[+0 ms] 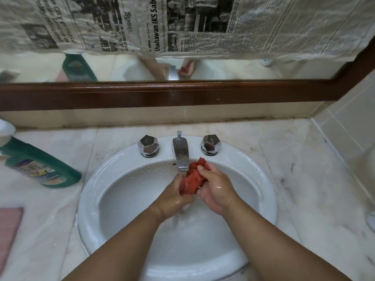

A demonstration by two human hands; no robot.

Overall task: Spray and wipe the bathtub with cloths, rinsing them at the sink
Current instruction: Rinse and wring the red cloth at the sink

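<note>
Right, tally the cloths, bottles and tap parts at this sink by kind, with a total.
Cloths: 2, crumpled red cloth gripped by left hand and right hand; flat pink cloth at left edge
Green plastic bottle, lying down: 1
Faceted chrome tap knobs: 2
Chrome spout: 1
Total: 6

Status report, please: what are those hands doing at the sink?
Left hand and right hand both gripping red cloth. Cloth under running faucet, over sink. Green bottle off left on counter, not in the way.

Newspaper [182, 23] covers most of mirror [30, 66] w/ dark wood frame [162, 95].
</note>
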